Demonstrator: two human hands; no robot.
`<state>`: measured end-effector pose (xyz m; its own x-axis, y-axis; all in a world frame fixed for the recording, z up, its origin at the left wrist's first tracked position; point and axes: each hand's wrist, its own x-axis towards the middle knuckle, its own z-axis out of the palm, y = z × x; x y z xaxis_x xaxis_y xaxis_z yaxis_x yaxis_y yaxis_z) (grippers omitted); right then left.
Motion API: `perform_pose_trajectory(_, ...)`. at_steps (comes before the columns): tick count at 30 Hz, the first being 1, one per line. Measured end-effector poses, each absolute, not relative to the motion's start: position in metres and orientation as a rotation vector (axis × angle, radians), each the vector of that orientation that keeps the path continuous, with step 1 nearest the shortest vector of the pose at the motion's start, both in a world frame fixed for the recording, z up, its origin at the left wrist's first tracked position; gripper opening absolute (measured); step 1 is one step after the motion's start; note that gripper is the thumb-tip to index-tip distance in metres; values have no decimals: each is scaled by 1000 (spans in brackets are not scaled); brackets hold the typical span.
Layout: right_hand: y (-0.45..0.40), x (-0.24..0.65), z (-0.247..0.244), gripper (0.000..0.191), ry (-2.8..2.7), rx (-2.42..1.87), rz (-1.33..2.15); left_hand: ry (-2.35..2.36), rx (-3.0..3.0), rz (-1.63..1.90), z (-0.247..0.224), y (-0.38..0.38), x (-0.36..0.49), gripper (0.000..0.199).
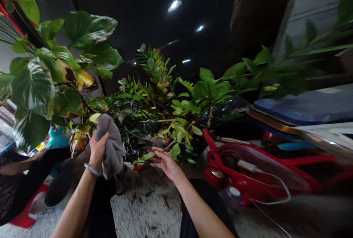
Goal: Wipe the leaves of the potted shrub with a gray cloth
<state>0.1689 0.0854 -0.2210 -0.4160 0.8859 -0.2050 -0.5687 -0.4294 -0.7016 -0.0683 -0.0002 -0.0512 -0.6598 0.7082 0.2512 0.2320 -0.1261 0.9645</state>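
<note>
A bunched grey cloth (110, 150) is gripped in my left hand (98, 146), which wears a pale bangle (92, 169) at the wrist. A yellowish-green leaf (95, 118) pokes out at the top of the cloth, close beside the big-leaved plant (35, 83). My right hand (167, 164) has its fingers curled around a thin leafy plant stem (173, 143), with a leaf (148, 156) sticking out past the fingertips. How tightly the fingers close on it is partly hidden. That stem belongs to the low green plant (180, 127) in front of me.
To the right stands a red plastic frame (256, 168) with a white cable (286, 190). Stacked flat boards or lids (300, 105) lie behind it. A dark bucket (59, 190) and a red stool (27, 217) are at left, near another person's arm (16, 166). Debris litters the concrete floor (146, 208).
</note>
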Motion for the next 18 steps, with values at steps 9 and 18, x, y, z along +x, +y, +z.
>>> perform_pose_trajectory(9,85,172,-222,33,-689,-748,1948,1498,1538,1186,-60,-39,-36,40)
perform_pose_trajectory(18,81,173,-219,33,-679,-742,1962,1767,1101,1709,-60,-2,-50,38)
